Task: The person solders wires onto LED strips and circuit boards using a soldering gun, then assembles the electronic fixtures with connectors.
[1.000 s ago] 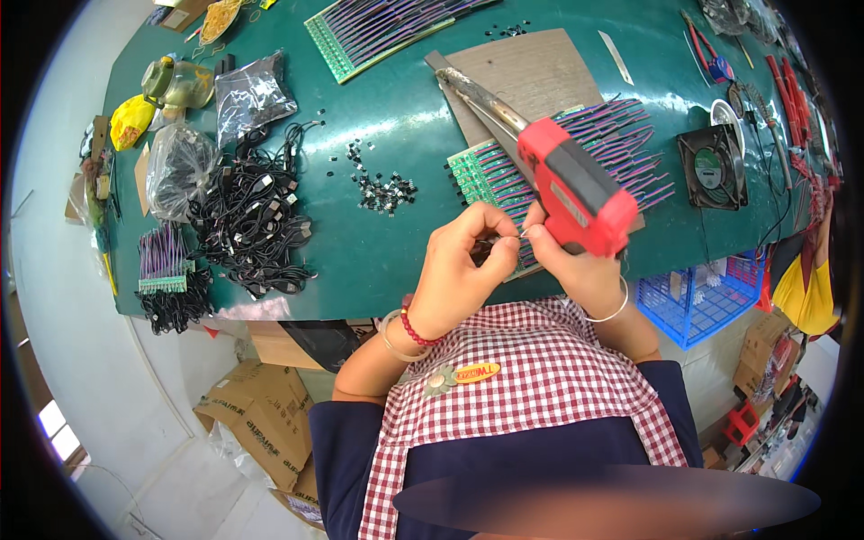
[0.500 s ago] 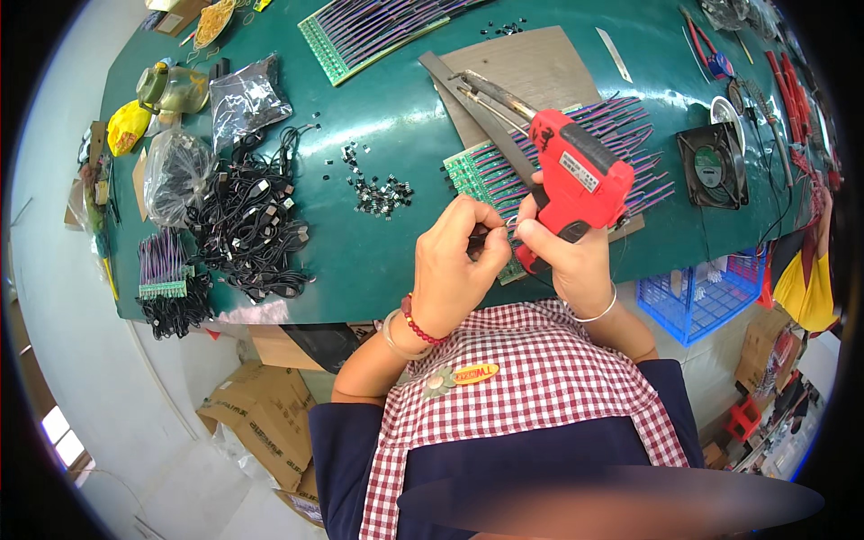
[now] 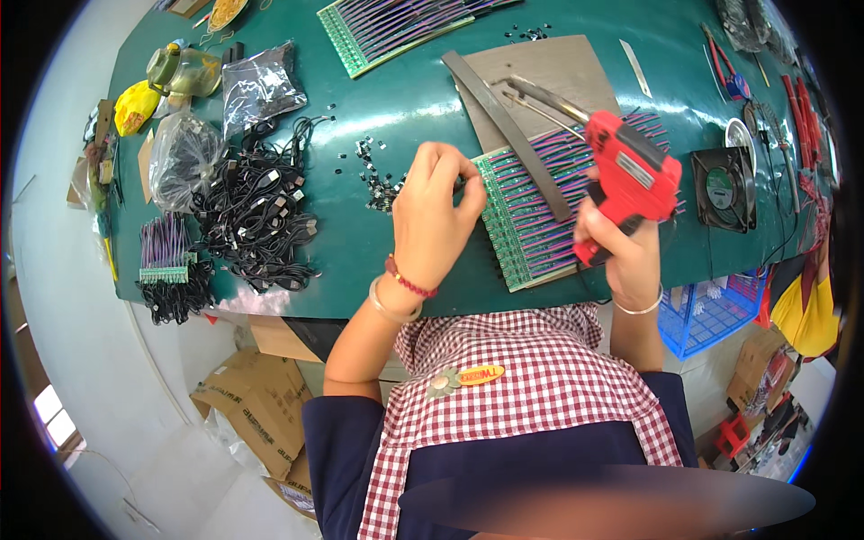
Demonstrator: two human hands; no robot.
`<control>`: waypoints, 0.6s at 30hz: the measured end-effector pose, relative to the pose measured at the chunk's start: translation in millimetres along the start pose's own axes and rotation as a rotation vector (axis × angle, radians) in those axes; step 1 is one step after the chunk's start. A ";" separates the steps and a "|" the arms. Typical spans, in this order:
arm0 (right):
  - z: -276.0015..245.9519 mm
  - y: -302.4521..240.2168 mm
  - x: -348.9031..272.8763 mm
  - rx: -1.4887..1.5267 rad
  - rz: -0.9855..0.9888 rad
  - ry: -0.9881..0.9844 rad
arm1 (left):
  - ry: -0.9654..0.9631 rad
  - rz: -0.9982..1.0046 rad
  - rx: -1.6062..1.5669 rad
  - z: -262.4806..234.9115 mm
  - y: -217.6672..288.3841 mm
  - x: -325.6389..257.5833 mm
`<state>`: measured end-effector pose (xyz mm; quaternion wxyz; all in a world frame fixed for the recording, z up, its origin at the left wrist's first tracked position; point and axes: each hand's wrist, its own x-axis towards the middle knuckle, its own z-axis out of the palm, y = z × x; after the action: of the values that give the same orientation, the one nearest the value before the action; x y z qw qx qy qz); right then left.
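Note:
My right hand (image 3: 636, 265) is closed around the handle of a red soldering gun (image 3: 630, 175), its metal tip pointing to the far left. Below the gun lies a green circuit board panel (image 3: 508, 236) with rows of purple wires stretching right. Across the wires rests a flat grey metal bar (image 3: 511, 135). Left of the panel, my left hand (image 3: 434, 216) hovers with fingers curled and the thumb near the index finger; what it pinches, if anything, is hidden. Beside its fingers is a scatter of small black and silver connectors (image 3: 380, 191), partly covered by the hand.
A brown board (image 3: 576, 76) lies beneath the bar's far end. Black cables (image 3: 256, 216) are heaped at left, near plastic bags (image 3: 184, 162) and a wired board stack (image 3: 165, 270). Another wired panel (image 3: 360, 40) sits at the back. To the right stand a black fan (image 3: 723, 189) and red-handled pliers (image 3: 720, 67).
My hands have parted. The left moved left and away from the panel toward the connectors; the right drew right with the soldering gun, uncovering the panel's near edge.

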<state>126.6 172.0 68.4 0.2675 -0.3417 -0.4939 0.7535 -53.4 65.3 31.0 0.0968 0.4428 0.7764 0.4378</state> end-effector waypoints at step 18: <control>-19.2 26.5 -42.3 -0.342 0.210 0.083 | -0.100 -0.070 0.168 12.6 -22.3 11.7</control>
<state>166.3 141.7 49.1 0.1458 -0.4627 -0.5646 0.6677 -66.9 76.9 9.1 0.1133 0.4432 0.8196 0.3450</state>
